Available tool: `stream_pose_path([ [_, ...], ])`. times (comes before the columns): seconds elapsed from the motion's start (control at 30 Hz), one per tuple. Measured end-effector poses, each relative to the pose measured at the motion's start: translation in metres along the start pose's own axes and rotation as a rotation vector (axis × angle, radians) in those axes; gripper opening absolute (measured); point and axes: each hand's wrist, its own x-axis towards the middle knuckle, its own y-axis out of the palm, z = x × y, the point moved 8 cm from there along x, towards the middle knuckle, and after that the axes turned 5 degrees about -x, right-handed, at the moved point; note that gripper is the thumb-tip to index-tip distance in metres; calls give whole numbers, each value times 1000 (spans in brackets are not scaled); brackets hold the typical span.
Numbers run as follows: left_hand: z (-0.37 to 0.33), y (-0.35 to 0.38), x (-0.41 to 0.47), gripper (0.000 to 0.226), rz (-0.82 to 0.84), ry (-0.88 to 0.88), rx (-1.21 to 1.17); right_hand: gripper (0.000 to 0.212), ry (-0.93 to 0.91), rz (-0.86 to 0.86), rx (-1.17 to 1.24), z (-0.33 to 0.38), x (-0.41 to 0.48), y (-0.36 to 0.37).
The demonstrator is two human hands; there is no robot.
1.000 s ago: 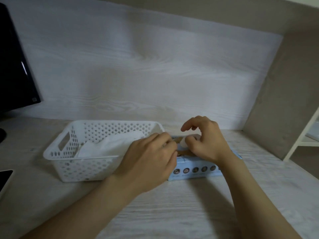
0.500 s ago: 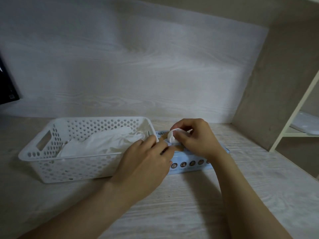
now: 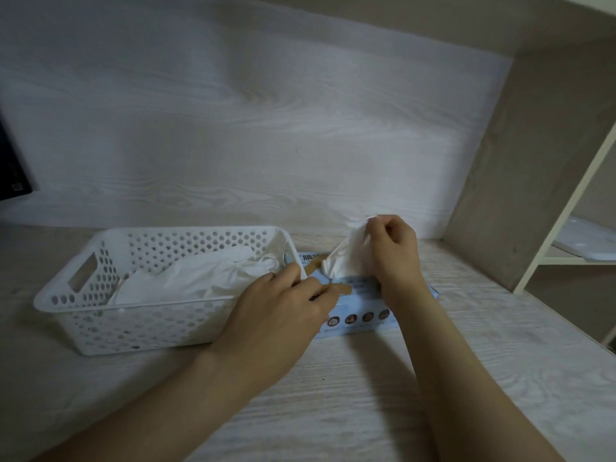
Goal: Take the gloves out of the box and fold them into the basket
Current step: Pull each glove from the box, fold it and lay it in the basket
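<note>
Pulling one glove free of the box is the step I judge to be in hand, and here is how I would do it cleanly. Nearest me, on the pale wood-grain desk top (image 3: 350,395), my left hand (image 3: 276,318) lies over the left end of the flat light-blue cardboard glove box (image 3: 358,308). Its fingers are laid fairly straight on the lid by the torn brown opening and grip nothing that I can see. That hand's job is to bear down, so the light box does not lift with the pull.

Just beyond, my right hand (image 3: 393,251) is raised over the middle of the box, thumb and fingers pinched tight on the top of a thin white disposable glove (image 3: 346,258). The glove's lower end runs down into the opening, so it is partly out, not clear. I should draw it straight up, slowly, because film this thin will probably stretch or drag a second glove along. If one follows, my left fingers are near enough to the slot to pin it back.

To the left, just beside the box, stands the white perforated plastic basket (image 3: 116,328), with a loose pile of white gloves (image 3: 206,278) already lying in it. Once this glove is free, I will need both hands to flatten and fold it before laying it there. Farthest off rises the whitish wood-grain back panel (image 3: 266,128).
</note>
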Motion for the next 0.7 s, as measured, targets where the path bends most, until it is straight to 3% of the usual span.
stream_pose_path([
  [0.17,0,2,0,45,5,12,9,20,170,-192,264,-16,1,-15],
  [0.4,-1,0,1,43,15,22,12,17,47,-499,377,3,-6,-50],
  [0.57,-2,-5,-1,41,-8,17,28,17,102,-296,383,8,-7,-32],
  [0.7,-4,-23,-1,17,-109,8,-10,17,132,-95,428,11,-10,-5],
])
